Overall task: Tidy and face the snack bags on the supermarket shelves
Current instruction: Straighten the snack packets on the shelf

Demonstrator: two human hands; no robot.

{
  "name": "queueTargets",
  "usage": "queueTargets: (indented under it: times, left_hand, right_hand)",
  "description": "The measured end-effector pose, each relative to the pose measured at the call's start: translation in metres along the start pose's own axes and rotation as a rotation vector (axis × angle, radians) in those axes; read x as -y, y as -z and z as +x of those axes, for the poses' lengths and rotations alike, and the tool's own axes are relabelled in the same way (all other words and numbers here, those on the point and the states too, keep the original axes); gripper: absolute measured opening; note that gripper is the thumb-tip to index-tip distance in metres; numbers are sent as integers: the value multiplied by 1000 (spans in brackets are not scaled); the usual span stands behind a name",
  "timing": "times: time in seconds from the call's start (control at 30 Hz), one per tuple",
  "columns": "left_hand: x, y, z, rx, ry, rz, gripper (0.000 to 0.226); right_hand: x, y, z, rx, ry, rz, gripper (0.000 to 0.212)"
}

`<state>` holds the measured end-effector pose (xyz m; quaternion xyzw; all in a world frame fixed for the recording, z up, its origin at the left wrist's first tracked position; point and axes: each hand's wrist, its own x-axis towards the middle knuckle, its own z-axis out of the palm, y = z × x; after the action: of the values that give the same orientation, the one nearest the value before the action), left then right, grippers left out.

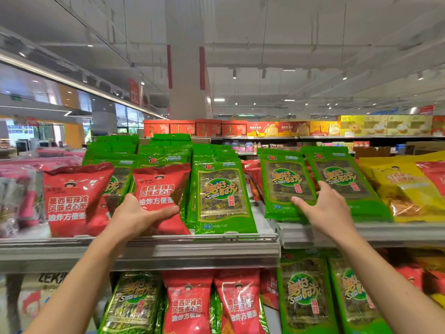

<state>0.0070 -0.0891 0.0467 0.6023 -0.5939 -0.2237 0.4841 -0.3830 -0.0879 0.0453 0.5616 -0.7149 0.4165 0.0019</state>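
Setting: supermarket aisle under a white ceiling with track lights, a pillar standing behind the top shelf (192, 239) and boxed goods lining the far shelving.
Top shelf, left end: a red snack bag (68, 201) is standing upright and facing forward at the front edge, with green bags showing behind it.
Left hand: the left hand (142, 214) is gripping a second red snack bag (160, 189) low on its front, thumb up on the bag's left side and fingers curling across its face; this bag is leaning against the green stack behind it, near the middle of the front edge.
Middle: a green seaweed bag (222, 196) is standing straight at the front edge, just beside the held red bag, already faced.
Right hand: the right hand (327, 206) is lying with fingers mostly straight on two tilted green seaweed bags (286, 186), fingertips on the left one, thumb on the right one (342, 179); it is pressing rather than pinching, as far as can be seen.
Right end: yellow bags (407, 189) are slumping back at a slant.
Lower shelf: green and red bags (185, 307) are sitting mixed, several leaning.
Progress: early to midway, judging by the layout. The left end and middle are looking faced; red bags are sitting in front of green ones, the right-hand green pair is leaning, and the yellow section and lower shelf are waiting.
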Motion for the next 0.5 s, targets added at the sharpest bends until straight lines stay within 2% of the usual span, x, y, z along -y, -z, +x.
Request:
queueTargets:
  times: [0.07,0.17,0.23,0.37,0.5]
  left_hand:
    - [-3,-3,2,18,11,-11,90]
    - [-10,-2,2,77,41,-77,60]
    - [-12,1,1,121,62,-114,44]
    - [-13,8,0,163,98,-177,42]
    - [-13,6,-4,128,91,-253,43]
  right_hand:
    - [3,1,13,71,-38,-30,90]
    - [8,7,25,173,-81,-60,68]
    - [11,9,30,251,-111,-27,63]
    - [16,11,33,333,-134,183,60]
    - [18,9,30,348,-118,348,56]
